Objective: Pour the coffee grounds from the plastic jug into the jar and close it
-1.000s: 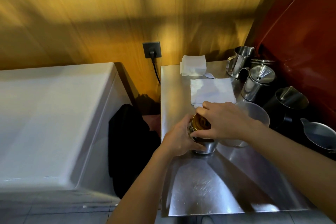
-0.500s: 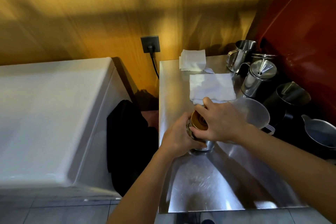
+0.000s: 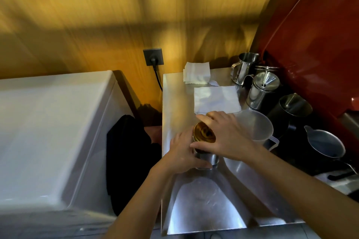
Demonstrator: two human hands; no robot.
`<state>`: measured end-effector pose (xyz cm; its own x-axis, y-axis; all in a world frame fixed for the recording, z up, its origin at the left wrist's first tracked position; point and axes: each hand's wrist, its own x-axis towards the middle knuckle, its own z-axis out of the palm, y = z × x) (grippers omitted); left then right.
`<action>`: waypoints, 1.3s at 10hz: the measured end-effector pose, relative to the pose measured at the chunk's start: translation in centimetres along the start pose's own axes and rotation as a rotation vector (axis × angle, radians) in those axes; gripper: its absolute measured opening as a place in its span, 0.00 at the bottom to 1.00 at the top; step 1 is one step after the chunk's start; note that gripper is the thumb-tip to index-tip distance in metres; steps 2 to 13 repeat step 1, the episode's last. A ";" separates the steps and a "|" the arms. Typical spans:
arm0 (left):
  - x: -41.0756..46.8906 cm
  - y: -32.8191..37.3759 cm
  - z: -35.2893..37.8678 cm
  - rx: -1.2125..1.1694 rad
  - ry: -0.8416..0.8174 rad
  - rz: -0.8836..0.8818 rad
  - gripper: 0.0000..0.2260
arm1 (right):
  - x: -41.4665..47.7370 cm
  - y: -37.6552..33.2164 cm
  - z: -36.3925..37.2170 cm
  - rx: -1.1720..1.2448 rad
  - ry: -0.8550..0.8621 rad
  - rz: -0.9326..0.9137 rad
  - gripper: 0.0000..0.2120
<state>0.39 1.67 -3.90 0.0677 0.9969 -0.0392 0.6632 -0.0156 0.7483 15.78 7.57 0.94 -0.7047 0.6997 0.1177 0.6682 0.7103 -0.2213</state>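
Jar (image 3: 208, 158) (gold lid (image 3: 204, 132) more exposed) held; right hand (image 3: 226, 135) shifted rightward.

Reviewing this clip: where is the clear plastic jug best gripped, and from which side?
Probably by its handle, which juts from the plastic jug toward the person's near right. Come from that side: the right hand and the jar crowd its left, metal pitchers its far side.
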 end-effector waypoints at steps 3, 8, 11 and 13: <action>-1.0 0.7 -1.6 -0.054 0.025 -0.069 0.49 | 0.0 0.7 -1.4 0.249 0.054 0.100 0.41; -1.0 0.7 -1.6 -0.054 0.025 -0.069 0.49 | 0.0 0.7 -1.4 0.249 0.054 0.100 0.41; -1.0 0.7 -1.6 -0.054 0.025 -0.069 0.49 | 0.0 0.7 -1.4 0.249 0.054 0.100 0.41; -1.0 0.7 -1.6 -0.054 0.025 -0.069 0.49 | 0.0 0.7 -1.4 0.249 0.054 0.100 0.41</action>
